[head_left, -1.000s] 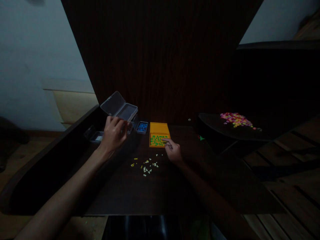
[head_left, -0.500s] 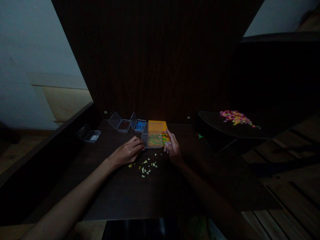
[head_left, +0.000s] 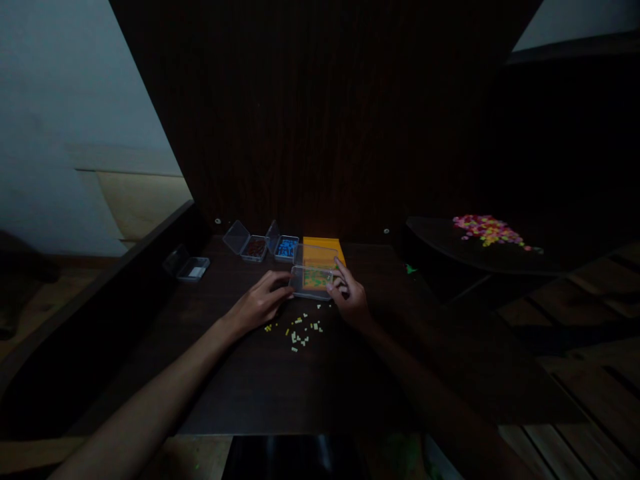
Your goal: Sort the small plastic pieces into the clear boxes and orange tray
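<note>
A small clear plastic box (head_left: 313, 280) is held between my two hands over the front part of an orange tray (head_left: 323, 248) holding green pieces. My left hand (head_left: 260, 303) grips the box's left edge with curled fingers. At the box's right edge, my right hand (head_left: 350, 300) pinches it, one finger stretched along the side. Small pale yellow and white pieces (head_left: 299, 331) lie scattered on the dark table (head_left: 280, 387) just in front of my hands.
Behind the tray stand open clear boxes, one with dark red pieces (head_left: 254, 247) and one with blue pieces (head_left: 286, 247). Another clear box (head_left: 193, 268) sits at the left rim. A pile of pink and yellow pieces (head_left: 487, 230) lies on a dark surface at right.
My left hand carried the clear box from the back left down onto the orange tray. My right hand has now taken hold of its right edge.
</note>
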The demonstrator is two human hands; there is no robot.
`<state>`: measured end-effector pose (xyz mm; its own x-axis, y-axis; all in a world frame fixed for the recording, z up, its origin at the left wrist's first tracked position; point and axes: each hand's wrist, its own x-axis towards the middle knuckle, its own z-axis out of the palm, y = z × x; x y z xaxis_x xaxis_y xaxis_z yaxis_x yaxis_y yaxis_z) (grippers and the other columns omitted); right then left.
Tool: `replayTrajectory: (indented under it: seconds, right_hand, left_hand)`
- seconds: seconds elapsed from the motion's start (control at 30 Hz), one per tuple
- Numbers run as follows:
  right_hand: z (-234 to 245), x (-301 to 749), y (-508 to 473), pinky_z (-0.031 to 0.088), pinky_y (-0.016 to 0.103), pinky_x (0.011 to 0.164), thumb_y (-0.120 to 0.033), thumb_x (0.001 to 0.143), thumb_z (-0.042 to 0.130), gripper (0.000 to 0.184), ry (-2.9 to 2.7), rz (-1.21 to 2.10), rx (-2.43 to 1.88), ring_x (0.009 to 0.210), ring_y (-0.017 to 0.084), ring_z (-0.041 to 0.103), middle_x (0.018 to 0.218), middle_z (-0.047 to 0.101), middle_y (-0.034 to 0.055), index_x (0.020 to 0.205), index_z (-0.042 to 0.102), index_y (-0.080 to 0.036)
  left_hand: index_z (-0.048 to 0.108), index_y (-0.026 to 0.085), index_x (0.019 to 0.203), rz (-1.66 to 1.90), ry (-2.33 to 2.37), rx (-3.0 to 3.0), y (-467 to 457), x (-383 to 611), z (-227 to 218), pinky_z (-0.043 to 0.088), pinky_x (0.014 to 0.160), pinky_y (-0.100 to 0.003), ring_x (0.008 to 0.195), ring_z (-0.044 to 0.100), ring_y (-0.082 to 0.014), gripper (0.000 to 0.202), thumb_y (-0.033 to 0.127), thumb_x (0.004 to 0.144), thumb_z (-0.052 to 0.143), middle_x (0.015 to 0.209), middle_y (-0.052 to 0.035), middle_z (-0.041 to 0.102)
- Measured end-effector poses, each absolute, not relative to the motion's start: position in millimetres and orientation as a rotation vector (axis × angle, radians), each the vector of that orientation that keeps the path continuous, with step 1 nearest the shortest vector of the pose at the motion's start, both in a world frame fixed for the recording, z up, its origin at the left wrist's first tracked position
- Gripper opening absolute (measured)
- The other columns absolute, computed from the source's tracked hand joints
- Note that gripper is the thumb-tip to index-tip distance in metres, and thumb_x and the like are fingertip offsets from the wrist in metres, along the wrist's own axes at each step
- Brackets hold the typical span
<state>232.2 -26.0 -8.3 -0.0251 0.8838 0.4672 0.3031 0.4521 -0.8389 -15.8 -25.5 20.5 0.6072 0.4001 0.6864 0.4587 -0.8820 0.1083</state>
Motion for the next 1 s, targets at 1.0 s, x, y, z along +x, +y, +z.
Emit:
replayTrajectory:
  seconds: [1.0]
  right_hand:
    - [-1,208,-30,0.052,0.032,0.053,-0.048,0.082,0.059,0.035,-1.203,0.772,-1.048,0.053,0.017,0.062,0.07,0.068,0.0034,0.096,0.062,-0.017]
  left_hand:
    - [0.044,0.017,0.141,-1.508,-1.102,-3.085,-30,-8,22,0.052,0.094,-0.043,0.104,0.064,-0.026,0.075,0.034,0.074,0.073,0.121,-0.0132,0.064]
